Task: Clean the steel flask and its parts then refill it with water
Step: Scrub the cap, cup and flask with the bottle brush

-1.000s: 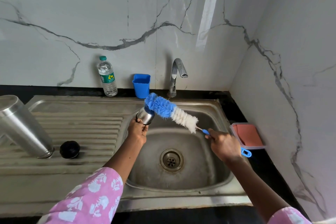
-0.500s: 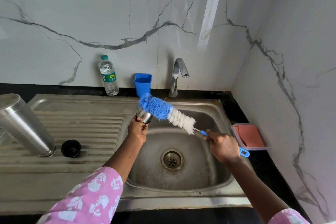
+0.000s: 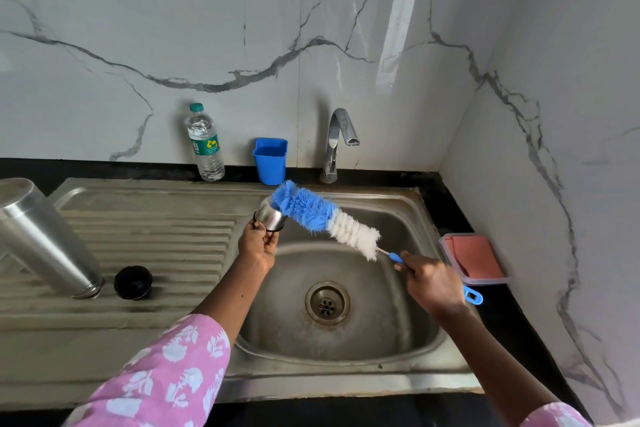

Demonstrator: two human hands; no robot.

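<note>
Two hands are engaged over the sink [image 3: 398, 350]: the cup [image 3: 270, 217] is pinched by the left hand [image 3: 259, 246], mouth facing right, and the brush [image 3: 325, 217] is gripped by the right hand [image 3: 431, 282]. Its long axis runs far-left into the cup (deeper than a second ago). The flask [image 3: 45, 239] stands far left.

A sink basin [image 3: 398, 340] sits at centre, its drainboard [image 3: 145, 229] to the left; on the drainboard a steel flask [image 3: 45, 239] stands upturned, a stopper [image 3: 133, 282] just right of it; behind the sink, left to right, stand a water bottle [image 3: 205, 144], a plastic cup [image 3: 270, 165] and a tap [image 3: 337, 142]; a lidded box [image 3: 474, 258] lies right of the basin; over the basin, the left hand [image 3: 258, 248] holds a flask cap [image 3: 270, 217], with the bottle brush [image 3: 325, 218] reaching into it from the right hand [image 3: 431, 282].
</note>
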